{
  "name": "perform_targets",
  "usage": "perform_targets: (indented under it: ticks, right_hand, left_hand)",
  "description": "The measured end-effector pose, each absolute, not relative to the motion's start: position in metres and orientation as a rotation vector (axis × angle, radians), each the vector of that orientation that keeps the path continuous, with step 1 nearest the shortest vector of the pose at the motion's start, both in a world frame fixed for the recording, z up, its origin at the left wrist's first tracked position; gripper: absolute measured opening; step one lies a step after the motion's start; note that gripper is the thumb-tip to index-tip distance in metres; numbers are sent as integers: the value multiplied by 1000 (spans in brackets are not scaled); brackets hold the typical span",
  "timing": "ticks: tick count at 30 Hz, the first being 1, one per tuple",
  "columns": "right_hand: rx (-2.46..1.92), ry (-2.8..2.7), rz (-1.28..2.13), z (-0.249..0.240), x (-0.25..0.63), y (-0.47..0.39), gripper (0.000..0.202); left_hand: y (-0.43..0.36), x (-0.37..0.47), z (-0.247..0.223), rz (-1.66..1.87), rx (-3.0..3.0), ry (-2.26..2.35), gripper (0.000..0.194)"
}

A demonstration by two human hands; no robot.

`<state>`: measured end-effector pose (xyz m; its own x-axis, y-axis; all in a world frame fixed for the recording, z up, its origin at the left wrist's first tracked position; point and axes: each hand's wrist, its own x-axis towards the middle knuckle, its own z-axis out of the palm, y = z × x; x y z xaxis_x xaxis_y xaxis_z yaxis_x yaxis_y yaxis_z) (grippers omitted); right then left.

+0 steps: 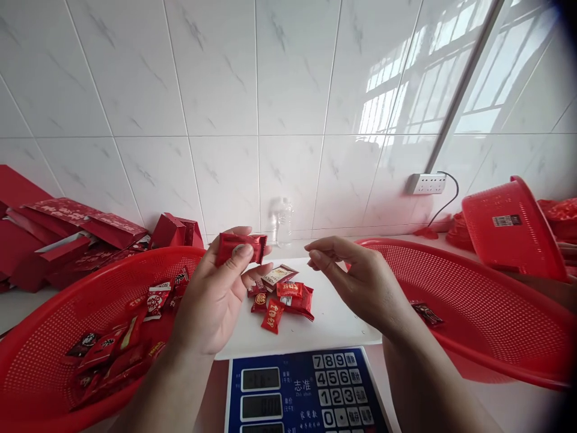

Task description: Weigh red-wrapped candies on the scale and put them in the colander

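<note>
Sample in your left grip (219,294): one red foil packet (252,242), glossy, sealed, pale print partly covered, long side roughly level, raised above the white weighing tray (338,319). On that tray you have a loose, overlapping heap: a cream packet with brown border (279,275) at the back, a larger glossy red packet (305,304) at right, a maroon packet with round gold emblem (259,302) at left, and two small bright-red packets with gold characters, one (273,316) lying slantwise in front, the other (289,290) atop the larger red one.

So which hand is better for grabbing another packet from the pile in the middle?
Probably the right hand: it hovers beside the pile and no packet shows in it. The left hand holds a red packet.
</note>
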<state>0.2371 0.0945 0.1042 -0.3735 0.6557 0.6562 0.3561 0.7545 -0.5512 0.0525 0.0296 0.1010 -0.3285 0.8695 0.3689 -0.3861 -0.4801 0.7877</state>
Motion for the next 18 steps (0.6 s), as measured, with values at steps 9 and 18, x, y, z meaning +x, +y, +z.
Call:
perform_targets:
  ticks: [9,18]
  right_hand:
    - [-726,-2001,428,103,234,96,17]
    - [-491,-2048,791,104,234,89,14]
  left_hand:
    - [36,53,95,1747,1148,843,21]
    - [35,61,86,1537,1376,793,20]
